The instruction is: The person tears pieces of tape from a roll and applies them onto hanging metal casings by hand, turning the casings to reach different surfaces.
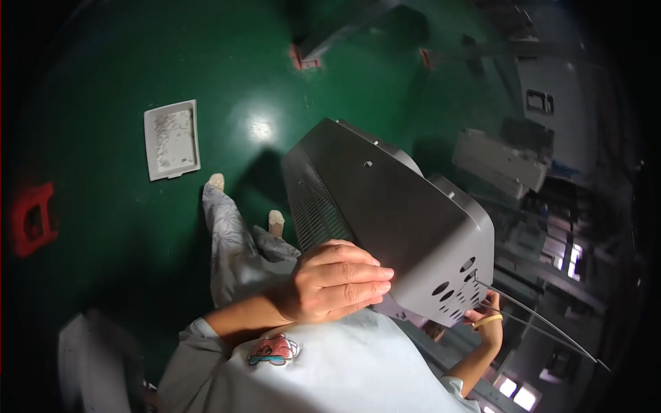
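Note:
A large grey plastic housing (406, 220) lies tilted in front of my body, with a slotted grille along its left side and round and slotted holes at its lower right end. My left hand (341, 281) is against its near edge, fingers together and bent over it, thumb hidden. At the perforated end, my right hand (487, 318) grips the corner with thumb and fingers, a yellow band round the wrist. Thin pale cords (544, 323) run from near the holes out to the right.
A light tray (172, 140) with small pieces inside lies on the green floor at the left. A red object (34, 220) is at the far left. Metal posts with red feet are at the top, and a pale box-like part (497, 162) and racks are at the right.

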Tool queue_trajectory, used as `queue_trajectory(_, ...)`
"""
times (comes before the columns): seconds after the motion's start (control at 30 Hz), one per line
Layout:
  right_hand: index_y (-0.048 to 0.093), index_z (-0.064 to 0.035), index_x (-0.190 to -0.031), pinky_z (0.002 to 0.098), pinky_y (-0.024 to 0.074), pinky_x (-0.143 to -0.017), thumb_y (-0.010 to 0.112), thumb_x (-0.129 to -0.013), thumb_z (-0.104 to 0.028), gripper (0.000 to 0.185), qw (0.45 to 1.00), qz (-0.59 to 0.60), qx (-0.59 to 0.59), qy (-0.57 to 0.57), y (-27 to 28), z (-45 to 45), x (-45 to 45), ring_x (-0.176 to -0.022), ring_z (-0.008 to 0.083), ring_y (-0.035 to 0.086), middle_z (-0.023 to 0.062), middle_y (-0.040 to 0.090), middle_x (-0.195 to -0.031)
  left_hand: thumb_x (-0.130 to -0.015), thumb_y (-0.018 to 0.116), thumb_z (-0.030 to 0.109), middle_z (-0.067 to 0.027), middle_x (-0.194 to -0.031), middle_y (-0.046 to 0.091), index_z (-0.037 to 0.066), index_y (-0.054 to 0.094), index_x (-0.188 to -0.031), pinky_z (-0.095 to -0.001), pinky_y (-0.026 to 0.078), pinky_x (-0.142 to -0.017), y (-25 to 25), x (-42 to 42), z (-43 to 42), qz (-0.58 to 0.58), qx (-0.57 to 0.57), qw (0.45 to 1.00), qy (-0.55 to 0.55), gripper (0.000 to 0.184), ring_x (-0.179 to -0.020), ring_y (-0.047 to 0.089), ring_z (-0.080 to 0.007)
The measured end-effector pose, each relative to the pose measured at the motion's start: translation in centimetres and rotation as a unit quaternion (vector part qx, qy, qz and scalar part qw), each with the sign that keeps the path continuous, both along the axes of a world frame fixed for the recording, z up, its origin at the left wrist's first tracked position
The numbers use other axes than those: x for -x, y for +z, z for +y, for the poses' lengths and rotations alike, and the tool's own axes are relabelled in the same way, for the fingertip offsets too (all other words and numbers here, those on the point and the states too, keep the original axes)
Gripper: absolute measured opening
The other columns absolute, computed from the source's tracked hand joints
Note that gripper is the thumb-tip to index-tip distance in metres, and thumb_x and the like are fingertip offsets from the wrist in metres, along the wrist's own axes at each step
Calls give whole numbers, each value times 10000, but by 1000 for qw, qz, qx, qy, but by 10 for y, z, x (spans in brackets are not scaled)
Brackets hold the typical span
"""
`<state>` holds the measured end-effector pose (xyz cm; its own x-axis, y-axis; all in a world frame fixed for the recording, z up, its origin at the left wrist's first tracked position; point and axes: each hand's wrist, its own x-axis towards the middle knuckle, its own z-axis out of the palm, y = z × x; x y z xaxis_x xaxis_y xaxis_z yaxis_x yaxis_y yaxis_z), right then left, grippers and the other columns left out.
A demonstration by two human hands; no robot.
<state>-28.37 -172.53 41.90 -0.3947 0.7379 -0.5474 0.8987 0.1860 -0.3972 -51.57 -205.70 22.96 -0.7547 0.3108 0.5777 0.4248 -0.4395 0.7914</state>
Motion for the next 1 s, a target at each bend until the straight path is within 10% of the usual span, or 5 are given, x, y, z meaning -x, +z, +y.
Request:
queue_trajectory(0.27, 395, -68, -1268, 396, 585, -787, 848, -649, -11, 769, 983, 15, 1, -185, -2, -38, 12, -932, 267, 646, 157, 608, -1082, -723, 781, 132, -133, -1358, 535, 27, 682, -1089, -489, 377, -1075, -56, 62, 0, 29, 116, 975, -186, 393, -1315, 457, -346)
queue_trajectory(1.0, 385, -142, -1302, 384, 577, -793, 770, -683, 69, 758, 946, -13, 34, -323, 11, -71, -9, -962, 280, 658, 152, 641, -1082, -705, 737, 7, -88, -1129, 613, 41, 589, -816, -373, 501, -807, -44, 126, 70, -53, 49, 950, -305, 188, -957, 568, -278)
